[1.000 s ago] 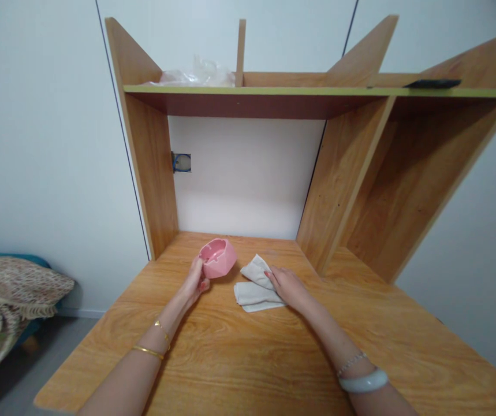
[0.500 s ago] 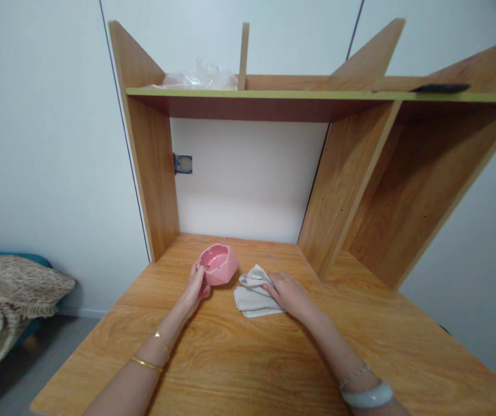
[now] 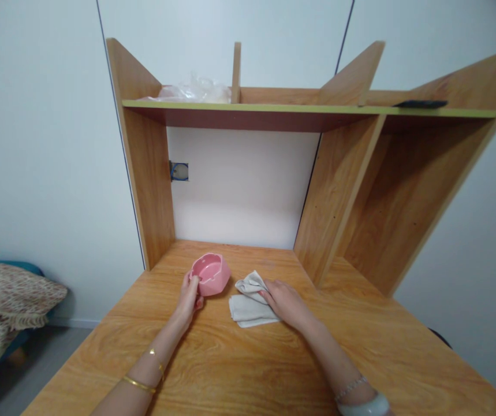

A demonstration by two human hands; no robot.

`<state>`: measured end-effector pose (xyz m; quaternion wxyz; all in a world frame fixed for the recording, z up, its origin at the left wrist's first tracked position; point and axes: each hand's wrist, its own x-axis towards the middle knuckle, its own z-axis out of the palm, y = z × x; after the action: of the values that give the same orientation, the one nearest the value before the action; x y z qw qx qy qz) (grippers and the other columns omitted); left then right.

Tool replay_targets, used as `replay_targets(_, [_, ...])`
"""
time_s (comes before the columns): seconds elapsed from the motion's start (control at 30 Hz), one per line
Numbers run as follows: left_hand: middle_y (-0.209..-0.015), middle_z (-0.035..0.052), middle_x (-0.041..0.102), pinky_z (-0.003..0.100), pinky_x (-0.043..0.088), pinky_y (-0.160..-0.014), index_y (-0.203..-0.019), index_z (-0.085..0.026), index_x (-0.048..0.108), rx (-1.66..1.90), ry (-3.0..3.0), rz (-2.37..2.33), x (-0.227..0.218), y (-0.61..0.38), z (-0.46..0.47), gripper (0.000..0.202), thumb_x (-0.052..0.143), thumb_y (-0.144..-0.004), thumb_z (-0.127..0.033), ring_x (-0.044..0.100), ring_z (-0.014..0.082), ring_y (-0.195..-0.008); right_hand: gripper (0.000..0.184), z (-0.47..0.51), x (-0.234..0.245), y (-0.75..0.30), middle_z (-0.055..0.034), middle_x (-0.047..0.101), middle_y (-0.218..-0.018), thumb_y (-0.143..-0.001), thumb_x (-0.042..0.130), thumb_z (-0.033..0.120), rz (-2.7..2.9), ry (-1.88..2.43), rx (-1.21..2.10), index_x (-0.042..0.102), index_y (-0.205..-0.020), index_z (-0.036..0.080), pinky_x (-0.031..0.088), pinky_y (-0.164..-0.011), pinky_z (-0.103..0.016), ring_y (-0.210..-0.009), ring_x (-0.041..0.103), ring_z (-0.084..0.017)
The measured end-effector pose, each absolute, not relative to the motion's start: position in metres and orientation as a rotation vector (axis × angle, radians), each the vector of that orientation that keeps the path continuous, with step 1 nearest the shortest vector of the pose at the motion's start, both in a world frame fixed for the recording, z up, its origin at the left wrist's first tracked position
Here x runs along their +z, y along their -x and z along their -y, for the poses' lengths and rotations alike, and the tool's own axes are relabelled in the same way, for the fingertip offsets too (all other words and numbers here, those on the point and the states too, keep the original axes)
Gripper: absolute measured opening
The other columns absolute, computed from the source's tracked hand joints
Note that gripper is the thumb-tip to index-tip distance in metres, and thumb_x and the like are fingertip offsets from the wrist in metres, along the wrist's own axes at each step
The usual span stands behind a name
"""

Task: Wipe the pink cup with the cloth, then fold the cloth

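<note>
The left hand [image 3: 189, 301] grips a pink dish [image 3: 215, 283] by its near-left side, thumb over the rim. With the hold on one side only, a loose thumb could let the dish swivel or slip; if it is as hard as its gloss suggests, a fall onto the bench [image 3: 230, 372] might chip it. The dish sits tilted, opening towards the camera; whether its underside touches the bench I cannot tell. Just right of it, a folded cloth [image 3: 251, 312] lies on the bench, and could slide or unfold if tugged by its upper flap alone. The right hand [image 3: 288, 303] has that flap pinched between thumb and fingers. A pale bangle [image 3: 366, 406] on its wrist could knock the bench if the forearm drops.

Farthest left, a patterned blanket [image 3: 9, 294] has a woven look and fringed edge. A slim gold bangle [image 3: 139, 384] circles the left wrist. The dish is glossy inside, with flat, angular facets outside and notches in its rim. The cloth is pale grey, matt, soft-looking and layered. The bench shows wavy yellow-brown wood grain; the pale bangle is thick and rounded.
</note>
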<state>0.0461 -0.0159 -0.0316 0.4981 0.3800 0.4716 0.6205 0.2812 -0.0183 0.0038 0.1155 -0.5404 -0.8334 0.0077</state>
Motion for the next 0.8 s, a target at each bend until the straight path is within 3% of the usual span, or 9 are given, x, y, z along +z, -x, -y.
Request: replay_targets(0.8, [-0.048,-0.0126,0.034,0.011,0.014,-0.030,-0.093,-0.023,0.040,1.474,-0.923,-1.125,-0.0373,-0.0454,0.0082,0.032,0.046,-0.070,-0.044,0.024,0.0011,-0.026,0.031,0.0116,-0.0054,-0.2811,-0.0129,0.063,-0.089,-0.088,0.031,0.033,2.240,1.690,0.029,0.054,-0.098,0.015,0.038,-0.069,-0.028,-0.084,0.058,-0.022])
